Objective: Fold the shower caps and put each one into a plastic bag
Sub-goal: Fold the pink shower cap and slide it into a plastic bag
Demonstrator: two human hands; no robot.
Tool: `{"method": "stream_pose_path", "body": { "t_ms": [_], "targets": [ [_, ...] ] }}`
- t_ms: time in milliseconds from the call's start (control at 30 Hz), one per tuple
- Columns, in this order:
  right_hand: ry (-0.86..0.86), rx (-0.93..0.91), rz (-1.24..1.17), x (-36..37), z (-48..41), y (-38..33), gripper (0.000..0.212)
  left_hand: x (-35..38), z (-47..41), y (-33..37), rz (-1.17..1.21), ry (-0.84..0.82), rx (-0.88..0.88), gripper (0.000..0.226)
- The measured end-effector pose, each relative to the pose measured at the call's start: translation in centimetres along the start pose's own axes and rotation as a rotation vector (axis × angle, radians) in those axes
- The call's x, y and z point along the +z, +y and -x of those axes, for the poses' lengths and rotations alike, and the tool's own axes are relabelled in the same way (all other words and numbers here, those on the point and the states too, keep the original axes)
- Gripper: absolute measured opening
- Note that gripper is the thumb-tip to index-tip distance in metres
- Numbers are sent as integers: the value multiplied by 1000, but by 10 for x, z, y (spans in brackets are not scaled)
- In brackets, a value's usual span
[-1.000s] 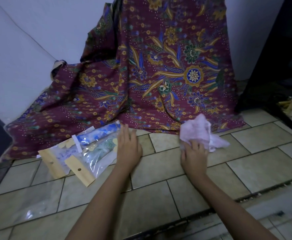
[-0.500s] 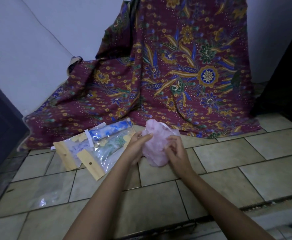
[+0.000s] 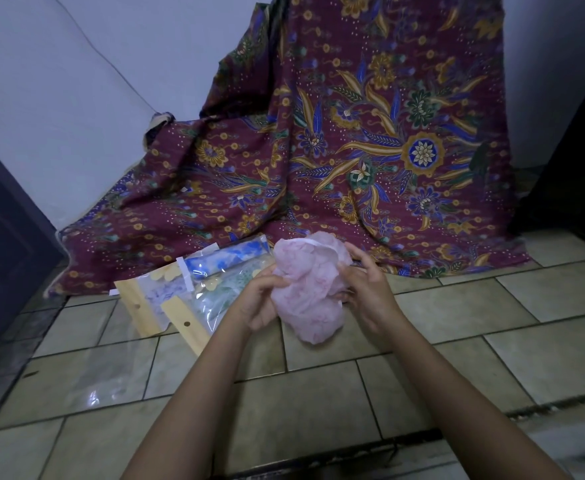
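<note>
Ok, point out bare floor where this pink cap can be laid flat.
Bare tiles lie right of the right hand, below the patterned cloth, and in front of the pink cap. Left is crowded: filled bags beside the left hand, clear plastic nearer you.

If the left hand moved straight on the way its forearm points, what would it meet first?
The left hand grips the crumpled pink plastic shower cap, so the cap comes first. Beyond it would probably come the maroon flowered cloth draped behind, though depth is unclear.

No readable text, label or number anywhere.
</note>
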State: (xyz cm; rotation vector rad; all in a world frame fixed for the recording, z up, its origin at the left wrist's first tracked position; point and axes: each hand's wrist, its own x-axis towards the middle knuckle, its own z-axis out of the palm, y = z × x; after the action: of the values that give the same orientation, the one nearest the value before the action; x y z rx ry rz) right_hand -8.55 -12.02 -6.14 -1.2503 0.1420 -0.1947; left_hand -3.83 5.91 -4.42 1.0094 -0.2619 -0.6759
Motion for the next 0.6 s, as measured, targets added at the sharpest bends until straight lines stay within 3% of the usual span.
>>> {"method": "stream_pose_path", "body": {
  "t_ms": [133, 200, 300, 400, 500, 600],
  "targets": [
    [-15, -28, 78, 0, 2, -9, 27, -2, 1, 0, 110, 66, -8, 89],
    [11, -41, 128, -2, 5, -14, 14, -5, 2, 2, 122, 92, -7, 84],
    [56, 71, 47, -9, 0, -18, 19, -8, 6, 7, 78, 95, -30, 70],
    [6, 205, -86, -15, -6, -23, 27, -9, 10, 12, 13, 108, -55, 74],
    [-6, 264, -206, -21, -4, -32, 24, -15, 10, 16, -21, 138, -42, 60],
    [-58, 301, -290, -28, -2, -39, 29, -22, 12, 20, -11, 130, -29, 60]
  ]
}}
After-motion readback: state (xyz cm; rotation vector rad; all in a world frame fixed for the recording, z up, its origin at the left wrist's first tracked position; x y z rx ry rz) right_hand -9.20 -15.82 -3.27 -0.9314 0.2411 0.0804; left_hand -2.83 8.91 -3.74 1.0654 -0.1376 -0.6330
